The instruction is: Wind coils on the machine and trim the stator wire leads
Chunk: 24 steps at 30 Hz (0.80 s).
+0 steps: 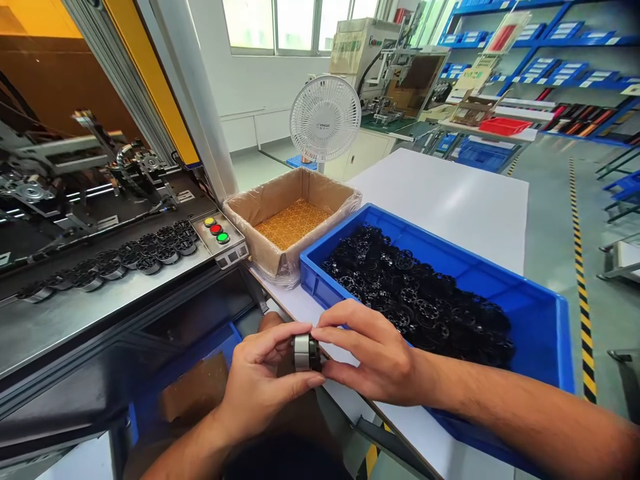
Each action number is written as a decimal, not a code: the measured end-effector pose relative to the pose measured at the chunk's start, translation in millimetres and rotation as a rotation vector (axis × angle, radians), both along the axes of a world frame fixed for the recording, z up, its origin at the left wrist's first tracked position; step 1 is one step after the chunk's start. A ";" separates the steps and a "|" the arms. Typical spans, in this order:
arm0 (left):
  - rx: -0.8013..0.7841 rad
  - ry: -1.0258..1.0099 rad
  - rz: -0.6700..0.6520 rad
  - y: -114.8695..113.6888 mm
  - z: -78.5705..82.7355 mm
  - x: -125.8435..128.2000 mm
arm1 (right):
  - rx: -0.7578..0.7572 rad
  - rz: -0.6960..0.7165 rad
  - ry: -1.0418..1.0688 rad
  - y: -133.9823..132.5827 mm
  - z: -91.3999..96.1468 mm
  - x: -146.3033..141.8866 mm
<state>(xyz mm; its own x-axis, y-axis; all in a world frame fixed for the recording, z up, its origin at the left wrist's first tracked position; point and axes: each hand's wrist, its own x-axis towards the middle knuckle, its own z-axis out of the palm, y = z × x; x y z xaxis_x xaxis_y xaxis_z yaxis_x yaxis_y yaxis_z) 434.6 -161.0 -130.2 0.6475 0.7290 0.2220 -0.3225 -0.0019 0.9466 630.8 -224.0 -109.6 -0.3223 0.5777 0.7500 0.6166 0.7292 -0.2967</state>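
Between my two hands, over the gap in front of the table, is a small round part: a silver metal ring (302,353) with a black plastic piece (315,353) at its right end. My left hand (253,380) is closed around the ring, thumb below and fingers above. From the right, the fingertips of my right hand (373,350) are closed on the black plastic piece, partly covering it. Whether the two pieces are fully pressed together I cannot tell. Close behind my right hand, a blue bin (530,287) holds a heap of black plastic pieces (425,293).
Several silver-and-black ring parts (113,267) stand in rows on the machine ledge (130,307) at left, beside a button box (220,239). A plastic-lined carton (270,257) holds amber-coloured rings (295,223). Behind it stand a white fan (325,120) and white tabletop (450,193).
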 end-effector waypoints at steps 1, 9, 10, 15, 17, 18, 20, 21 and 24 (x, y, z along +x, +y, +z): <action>-0.011 -0.004 -0.009 0.1 0.7 0.5 | -0.003 0.001 -0.005 0.2 0.2 -0.1; -0.047 -0.023 0.019 0.8 5.7 2.4 | 0.057 0.002 -0.068 1.3 3.0 0.5; -0.060 -0.027 0.017 0.7 6.4 2.3 | 0.057 0.009 -0.074 1.1 2.9 0.8; -0.081 -0.034 0.000 1.1 9.3 2.5 | 0.084 -0.017 -0.119 0.2 2.4 1.6; -0.075 -0.035 0.005 1.4 10.1 2.6 | 0.083 -0.021 -0.113 0.5 2.0 1.4; -0.074 -0.034 0.006 1.6 10.3 2.6 | 0.083 -0.021 -0.111 0.8 1.7 1.3; -0.077 -0.028 0.006 1.8 10.4 2.5 | 0.081 -0.020 -0.101 1.4 1.0 1.2; -0.080 -0.026 0.005 1.8 10.3 2.4 | 0.079 -0.017 -0.096 1.7 0.7 1.3; -0.098 -0.025 0.003 2.0 10.0 2.0 | 0.071 0.000 -0.102 2.1 0.7 1.9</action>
